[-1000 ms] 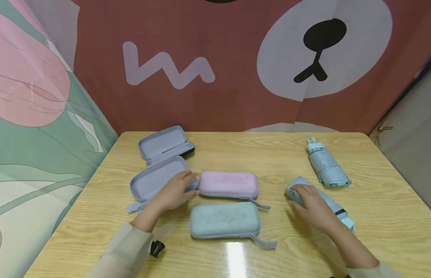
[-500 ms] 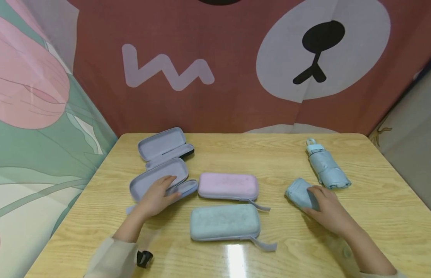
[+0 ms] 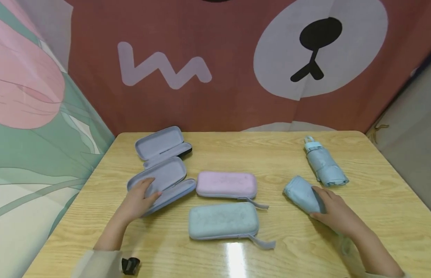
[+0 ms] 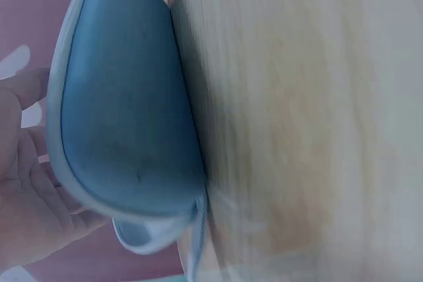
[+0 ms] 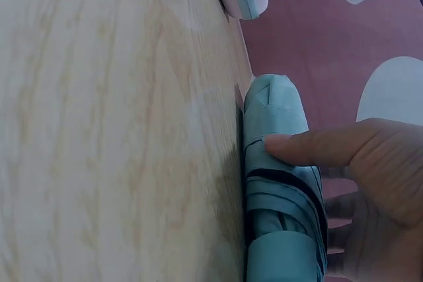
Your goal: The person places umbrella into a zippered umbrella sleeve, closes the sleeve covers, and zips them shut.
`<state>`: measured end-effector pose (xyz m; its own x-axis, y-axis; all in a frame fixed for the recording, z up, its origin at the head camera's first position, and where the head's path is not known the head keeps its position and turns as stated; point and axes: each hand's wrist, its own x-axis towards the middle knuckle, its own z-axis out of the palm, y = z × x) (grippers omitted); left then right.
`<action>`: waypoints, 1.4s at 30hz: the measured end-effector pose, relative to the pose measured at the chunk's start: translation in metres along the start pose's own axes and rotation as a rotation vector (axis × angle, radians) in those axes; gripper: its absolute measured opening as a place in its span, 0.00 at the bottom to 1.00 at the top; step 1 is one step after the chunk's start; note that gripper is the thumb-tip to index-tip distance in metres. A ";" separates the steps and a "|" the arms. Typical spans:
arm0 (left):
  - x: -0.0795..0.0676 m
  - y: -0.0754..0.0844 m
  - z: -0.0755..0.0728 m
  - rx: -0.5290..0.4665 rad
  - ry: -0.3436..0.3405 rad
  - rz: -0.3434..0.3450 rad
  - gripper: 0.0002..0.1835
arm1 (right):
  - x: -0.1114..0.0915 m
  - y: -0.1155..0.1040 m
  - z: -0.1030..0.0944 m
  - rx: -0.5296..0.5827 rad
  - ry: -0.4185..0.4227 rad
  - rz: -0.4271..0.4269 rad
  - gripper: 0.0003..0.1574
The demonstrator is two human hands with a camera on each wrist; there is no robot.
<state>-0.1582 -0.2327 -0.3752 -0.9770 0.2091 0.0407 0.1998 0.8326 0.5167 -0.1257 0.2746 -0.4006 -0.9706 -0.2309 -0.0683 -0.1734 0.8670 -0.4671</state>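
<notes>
My left hand (image 3: 137,199) hovers at the left end of the nearer open zip case (image 3: 168,175), which has a lilac lining. In the left wrist view, that case's blue outer side (image 4: 132,110) hides part of the hand (image 4: 33,170); the visible fingers are loosely extended by its rim. On the right, my right hand (image 3: 338,214) holds a folded light-blue umbrella (image 3: 304,195) lying on the table. The right wrist view has the thumb (image 5: 310,146) along the umbrella (image 5: 274,117) and the other fingers on its far side.
Another open case (image 3: 161,143) lies behind the first. A pink closed case (image 3: 226,184) and a pale-green one (image 3: 223,222) sit mid-table (image 3: 257,154), with straps to the right. A second folded umbrella (image 3: 324,164) lies back right.
My left hand has moved left and nearer along the open case, from its right end to its left end. My right hand has slid along the umbrella toward its handle; the umbrella barely moved.
</notes>
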 end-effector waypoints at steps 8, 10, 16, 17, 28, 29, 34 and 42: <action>-0.005 -0.010 -0.005 0.042 0.124 -0.010 0.26 | 0.000 -0.008 0.002 -0.136 0.022 0.041 0.49; -0.005 -0.012 -0.006 0.035 0.163 -0.012 0.25 | 0.000 -0.009 0.002 -0.161 0.014 0.070 0.49; -0.005 -0.017 -0.011 0.005 0.275 -0.067 0.24 | -0.001 -0.011 0.003 -0.189 -0.017 0.140 0.51; -0.005 -0.017 -0.011 0.005 0.294 -0.070 0.25 | -0.001 -0.011 0.004 -0.192 -0.014 0.142 0.52; -0.002 -0.030 -0.016 0.000 0.205 -0.177 0.31 | -0.005 -0.010 0.006 -0.198 0.029 0.130 0.54; -0.002 -0.032 -0.017 -0.018 0.180 -0.194 0.32 | -0.005 -0.010 0.006 -0.199 0.033 0.128 0.54; -0.002 -0.038 -0.020 -0.122 0.065 -0.260 0.34 | -0.005 -0.010 0.006 -0.197 0.048 0.125 0.54; 0.000 -0.051 -0.020 -0.309 0.008 -0.336 0.30 | -0.004 -0.010 0.006 -0.176 0.072 0.118 0.53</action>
<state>-0.1698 -0.2851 -0.3848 -0.9848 -0.0512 -0.1662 -0.1582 0.6614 0.7332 -0.1189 0.2643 -0.4009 -0.9942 -0.0966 -0.0473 -0.0783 0.9514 -0.2980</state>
